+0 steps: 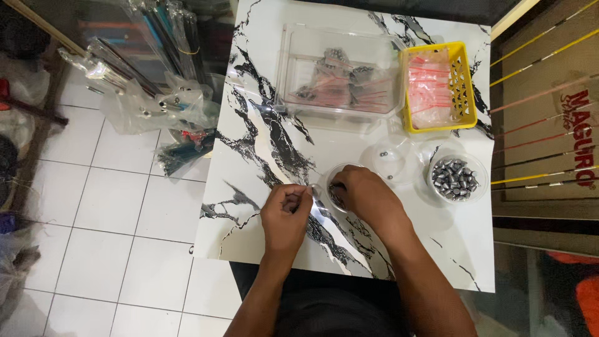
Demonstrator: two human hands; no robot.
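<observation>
Left hand (285, 209) pinched shut on a small clear bag (310, 198), fingertips bunched at its mouth, bag hanging off to the right toward the other hand. Right hand (365, 195) curled down into a small clear cup (340, 186), fingers closed in among the grey weights there; can't tell whether one is actually gripped, knuckles hide the tips. Cup sits just right of the bag, hands nearly touching, both near the front middle of the marble table (249, 143).

Looks like the picking-up step of bagging: weights coming out of the cup, bag held ready. Next move probably calls for a short lift and a hop left, plus keeping that bag mouth open enough, fiddly with something this small and slippery.

Further out: empty-looking clear lid (390, 159) just beyond the cup, with a couple of stray bits in it. Tub of weights (455, 179) to the right. Far side, big clear box (340, 75) of filled bags, and a yellow basket (465, 84) of empty red-striped bags to its right. Packets of rods on the floor, far left.
</observation>
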